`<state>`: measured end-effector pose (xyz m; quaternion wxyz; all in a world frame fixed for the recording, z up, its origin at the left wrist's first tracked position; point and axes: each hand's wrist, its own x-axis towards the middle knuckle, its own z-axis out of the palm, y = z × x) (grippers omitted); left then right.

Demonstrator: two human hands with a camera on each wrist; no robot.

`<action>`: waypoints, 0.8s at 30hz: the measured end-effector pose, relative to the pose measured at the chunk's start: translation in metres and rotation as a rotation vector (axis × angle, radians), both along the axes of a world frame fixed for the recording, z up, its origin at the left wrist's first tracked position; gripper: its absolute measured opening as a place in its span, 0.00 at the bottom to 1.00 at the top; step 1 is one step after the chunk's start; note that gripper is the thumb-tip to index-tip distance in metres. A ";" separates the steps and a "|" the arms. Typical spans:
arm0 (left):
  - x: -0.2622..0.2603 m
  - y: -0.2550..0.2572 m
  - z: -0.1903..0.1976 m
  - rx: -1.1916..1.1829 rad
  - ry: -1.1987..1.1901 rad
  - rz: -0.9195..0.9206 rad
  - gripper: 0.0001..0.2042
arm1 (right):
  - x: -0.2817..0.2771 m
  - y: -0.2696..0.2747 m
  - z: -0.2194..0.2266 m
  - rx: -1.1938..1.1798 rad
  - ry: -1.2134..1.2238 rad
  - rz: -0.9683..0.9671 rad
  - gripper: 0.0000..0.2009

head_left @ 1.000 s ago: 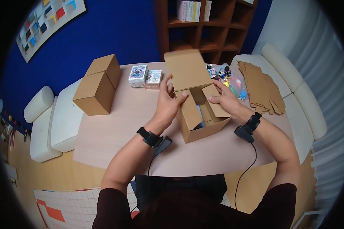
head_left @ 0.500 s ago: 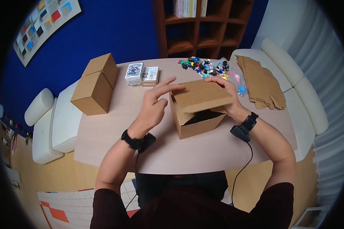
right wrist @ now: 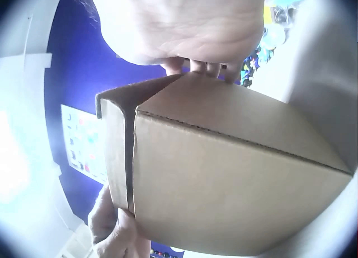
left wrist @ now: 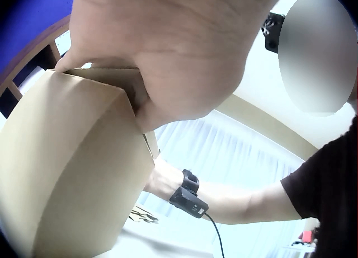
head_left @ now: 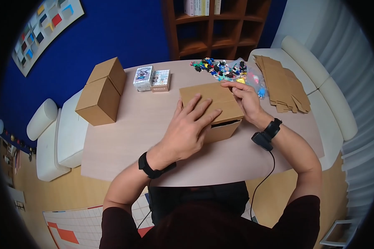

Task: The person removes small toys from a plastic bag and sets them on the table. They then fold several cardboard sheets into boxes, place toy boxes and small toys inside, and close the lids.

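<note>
A brown cardboard box (head_left: 225,133) stands on the table before me, its lid (head_left: 214,93) folded over the top. A dark gap shows under the lid's front edge. My left hand (head_left: 186,133) lies across the lid with its fingers spread and fairly straight, pressing on it. In the left wrist view, the thumb is near the lid's edge. My right hand (head_left: 248,103) holds the box at its far right corner, fingers bent around the edge. The right wrist view shows the gap between lid and box wall (right wrist: 224,179). The box's inside is hidden.
Two closed cardboard boxes (head_left: 97,101) stand at the left. Two small printed boxes (head_left: 143,79) sit at the back. Several small colourful figures (head_left: 218,68) and a clear plastic bag (head_left: 255,83) lie behind the box. Flattened cardboard (head_left: 282,87) is stacked at the right.
The lid has swung from upright down over the box's top. My left hand let go of the box's left side, lifted away, and came onto the lid. My right hand stayed at the right side.
</note>
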<state>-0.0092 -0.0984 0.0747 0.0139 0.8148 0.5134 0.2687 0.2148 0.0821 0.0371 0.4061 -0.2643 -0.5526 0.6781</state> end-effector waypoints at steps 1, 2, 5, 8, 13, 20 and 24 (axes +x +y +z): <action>0.000 0.000 -0.001 0.004 0.005 -0.003 0.29 | -0.001 -0.003 0.002 -0.010 0.028 0.011 0.15; 0.001 0.001 -0.002 0.007 0.010 -0.005 0.30 | -0.002 -0.004 0.003 0.011 -0.005 -0.010 0.16; -0.001 -0.001 -0.007 0.023 0.049 0.001 0.30 | -0.008 -0.009 0.004 0.125 -0.105 -0.061 0.16; -0.001 -0.005 -0.010 0.048 0.127 0.023 0.29 | -0.012 -0.018 0.001 0.318 -0.216 -0.117 0.16; 0.017 -0.012 -0.012 0.070 0.178 0.133 0.31 | -0.024 -0.023 -0.010 0.332 -0.198 -0.170 0.18; 0.017 -0.017 -0.012 -0.008 0.254 0.454 0.44 | -0.076 -0.058 -0.006 0.450 -0.306 -0.081 0.19; -0.028 -0.049 -0.017 -0.067 0.337 0.574 0.41 | -0.089 -0.046 -0.008 0.445 -0.331 0.032 0.18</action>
